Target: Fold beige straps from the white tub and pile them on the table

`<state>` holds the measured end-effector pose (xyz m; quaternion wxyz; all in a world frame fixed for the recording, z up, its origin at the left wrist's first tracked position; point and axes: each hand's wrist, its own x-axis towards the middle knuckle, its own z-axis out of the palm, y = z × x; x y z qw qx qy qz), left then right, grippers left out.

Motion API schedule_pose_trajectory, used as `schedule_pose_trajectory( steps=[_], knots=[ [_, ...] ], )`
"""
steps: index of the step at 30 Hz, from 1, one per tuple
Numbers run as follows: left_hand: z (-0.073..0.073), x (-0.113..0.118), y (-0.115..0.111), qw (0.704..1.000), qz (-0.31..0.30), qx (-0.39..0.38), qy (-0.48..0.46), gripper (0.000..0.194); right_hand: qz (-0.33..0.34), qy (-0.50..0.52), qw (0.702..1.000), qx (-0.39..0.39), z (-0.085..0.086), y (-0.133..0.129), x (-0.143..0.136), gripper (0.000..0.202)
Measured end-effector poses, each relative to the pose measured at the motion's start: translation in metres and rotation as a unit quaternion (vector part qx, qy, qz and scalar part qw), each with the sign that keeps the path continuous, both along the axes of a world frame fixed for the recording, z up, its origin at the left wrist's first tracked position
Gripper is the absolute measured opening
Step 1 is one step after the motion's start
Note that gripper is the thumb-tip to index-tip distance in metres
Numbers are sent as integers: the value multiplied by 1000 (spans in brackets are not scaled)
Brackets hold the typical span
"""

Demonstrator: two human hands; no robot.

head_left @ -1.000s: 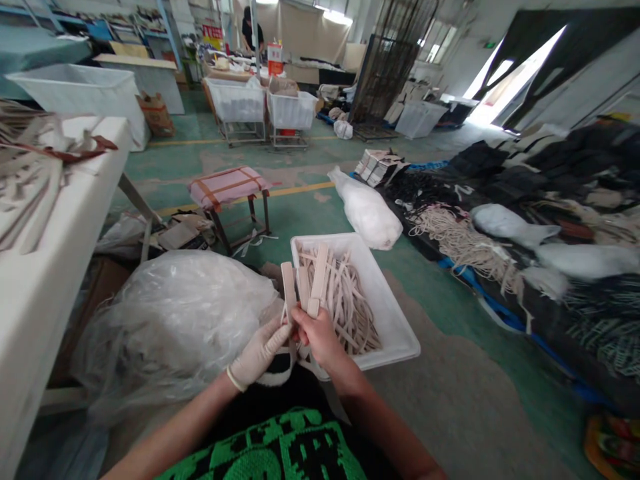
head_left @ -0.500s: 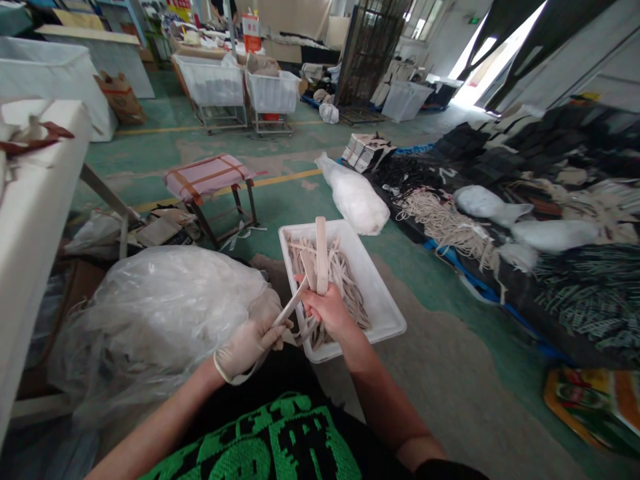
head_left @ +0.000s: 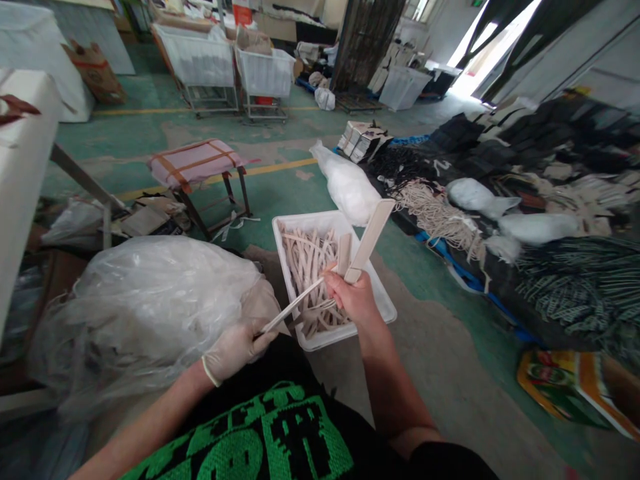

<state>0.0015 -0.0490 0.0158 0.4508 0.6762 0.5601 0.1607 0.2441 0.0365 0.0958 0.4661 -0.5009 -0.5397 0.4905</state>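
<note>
My left hand (head_left: 235, 353), in a pale glove, pinches one end of a narrow beige strap (head_left: 300, 298) stretched between both hands. The strap's other end runs into my bare right hand (head_left: 353, 293), whose fingers are wrapped round it and a bundle of flat beige straps (head_left: 373, 237) pointing up and to the right. Below and behind my right hand stands a white tub (head_left: 391, 313) on the floor, holding many loose beige straps (head_left: 307, 257).
A large clear plastic bag (head_left: 165, 287) lies at the left, beside a white table (head_left: 25, 147). Behind it stands a pink-topped stool (head_left: 195, 163). A stuffed white bag (head_left: 350, 190) lies past the tub. Cords and black goods (head_left: 500, 147) cover the right.
My hands have moved apart, drawing out the narrow strap. The bundle in my right hand now leans to the right instead of standing upright. The view has shifted slightly.
</note>
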Motion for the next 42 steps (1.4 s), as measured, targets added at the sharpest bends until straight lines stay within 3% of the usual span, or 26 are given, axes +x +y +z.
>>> schedule_pose_trajectory(
  steps=[3,8,13,16,19,23,28,30,35,37,42],
  knots=[
    [-9,-15,-4,997,43,-7,-64,46,-46,-41,997,39,18,9,20,31],
    [-23,-66,-9,966,231,8,-113,54,-118,-154,978,75,37,42,53,27],
    [-34,-123,-24,890,427,10,-159,66,-142,-281,949,19,29,70,73,23],
    [-44,-140,-33,867,472,-15,-159,70,-115,-286,951,-8,22,68,74,26],
    [-58,-142,-36,882,454,-64,-109,69,-62,-241,968,-27,16,58,70,35],
    [-72,-141,-36,919,364,-116,96,47,43,-200,976,-78,6,41,64,39],
    [-66,-148,-35,907,270,-177,272,52,170,-119,965,-159,-15,11,50,43],
    [-60,-148,-33,896,258,-157,327,51,210,-67,955,-197,-24,-3,37,44],
    [-61,-135,-20,885,265,-31,382,64,347,11,902,-256,-43,-32,-7,42],
    [-66,-131,-13,888,244,-40,389,67,386,21,885,-259,-46,-38,-21,41],
    [-73,-131,0,889,207,-115,391,37,393,26,883,-254,-50,-38,-33,41]
  ],
)
